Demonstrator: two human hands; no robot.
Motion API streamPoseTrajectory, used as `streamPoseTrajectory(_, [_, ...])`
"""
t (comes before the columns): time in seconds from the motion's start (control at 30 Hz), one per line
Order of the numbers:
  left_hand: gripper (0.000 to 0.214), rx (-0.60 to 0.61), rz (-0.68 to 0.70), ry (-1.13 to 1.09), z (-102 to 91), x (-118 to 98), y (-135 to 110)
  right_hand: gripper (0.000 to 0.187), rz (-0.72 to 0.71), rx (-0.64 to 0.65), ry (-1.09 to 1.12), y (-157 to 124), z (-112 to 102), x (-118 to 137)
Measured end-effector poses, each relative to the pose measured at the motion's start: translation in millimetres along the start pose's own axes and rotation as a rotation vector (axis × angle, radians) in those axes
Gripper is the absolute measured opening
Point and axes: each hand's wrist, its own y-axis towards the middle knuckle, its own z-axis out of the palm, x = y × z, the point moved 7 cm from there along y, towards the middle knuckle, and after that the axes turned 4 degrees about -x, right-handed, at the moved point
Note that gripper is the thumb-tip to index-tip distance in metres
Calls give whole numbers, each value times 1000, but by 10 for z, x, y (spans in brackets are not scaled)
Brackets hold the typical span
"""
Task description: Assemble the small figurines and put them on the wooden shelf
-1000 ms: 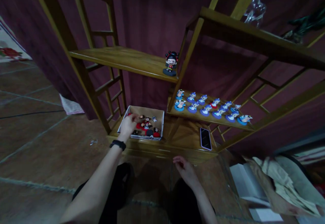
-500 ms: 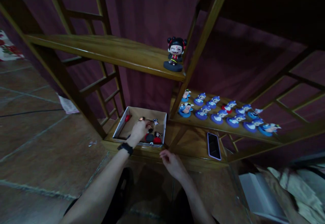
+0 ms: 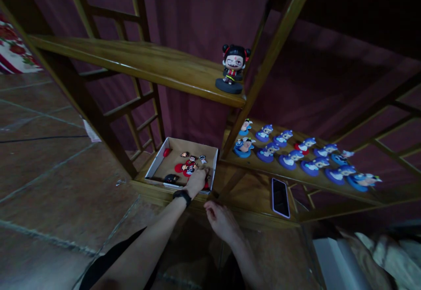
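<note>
In the box point(image 3: 167, 166), figures point(image 3: 191, 169) are scattered, and over its front right part the left hand point(image 3: 196, 182) is held; its fingertips are hidden, so any grip can't be told. Near that corner the right hand point(image 3: 221, 220) is held, fingers loosely curled, half open! Above, a doll point(image 3: 234, 62) is displayed on a shelf point(image 3: 131, 64); rightward, a phone point(image 3: 280, 198) is laid flat.

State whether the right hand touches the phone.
Apart. The head view shows a strip of the wooden cabinet between the right hand and the phone.
</note>
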Motion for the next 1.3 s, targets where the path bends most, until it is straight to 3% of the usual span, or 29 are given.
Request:
streamPoseTrajectory(0.17, [24, 17, -9, -119, -281, 135, -34, 21, 46, -88, 73, 68, -198, 4])
streamPoseTrajectory(0.3, [29, 273, -20, -466, -295, 269, -290, 24, 127, -157, 245, 60, -337, -74])
streamPoseTrajectory(0.4, [34, 299, 57, -583, -346, 95, -508, 32, 194, -109, 474, 52, -247, -136])
streamPoseTrajectory(0.53, [35, 246, 125, -520, -389, -299, -690, 33, 239, -23, 650, 61, -67, -165])
streamPoseTrajectory(0.67, [40, 246, 135, -600, -404, -378, -619, 33, 288, 4, 780, 64, -86, -167])
streamPoseTrajectory(0.77, [34, 245, 46, -763, -436, -47, -367, 38, 325, -11, 973, 53, -190, -119])
streamPoseTrajectory(0.83, [20, 100, -93, -687, -501, 339, -180, 39, 355, -58, 1086, 37, -257, -94])
streamPoseTrajectory(0.9, [13, 87, -194, -474, -462, 628, -97, 39, 384, -75, 1167, 14, -271, -70])
streamPoseTrajectory(0.97, [13, 121, -244, -256, -367, 772, -110, 39, 410, -49, 1219, -11, -233, -46])
streamPoseTrajectory(1.1, [29, 179, -162, -32, -172, 670, -224, 38, 432, -33, 1289, -43, -181, -27])
streamPoseTrajectory(1.3, [29, 221, -90, 0, -88, 533, -216, 39, 394, 4, 1281, -63, -250, 44])
